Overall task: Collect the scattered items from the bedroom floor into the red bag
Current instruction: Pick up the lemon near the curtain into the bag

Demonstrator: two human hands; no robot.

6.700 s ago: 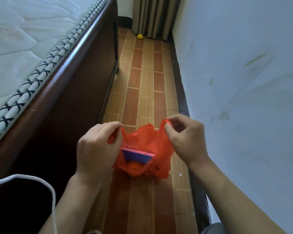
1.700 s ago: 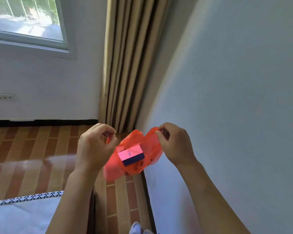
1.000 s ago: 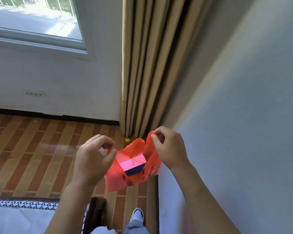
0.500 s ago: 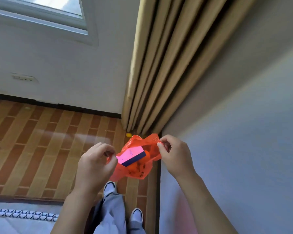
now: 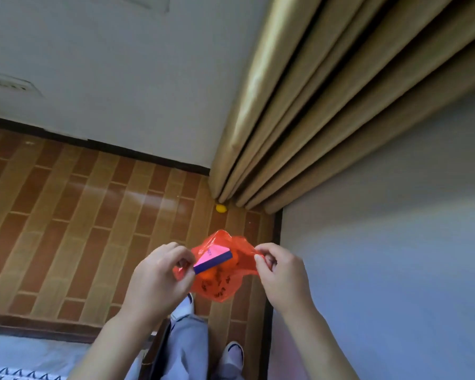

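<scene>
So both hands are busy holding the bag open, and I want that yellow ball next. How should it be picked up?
Pinch the small round yellow ball across its sides from above with the fingers. It lies on the floor tiles at the curtain hem, so come from the open floor side.

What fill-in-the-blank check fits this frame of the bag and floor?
1. Both hands, left and right, pinch the rim of the ____ bag.
2. The box in the bag has a pink top and a dark ____ side.
3. A small ____ ball lies on the floor at the foot of the curtain.

Missing: red; blue; yellow
</scene>
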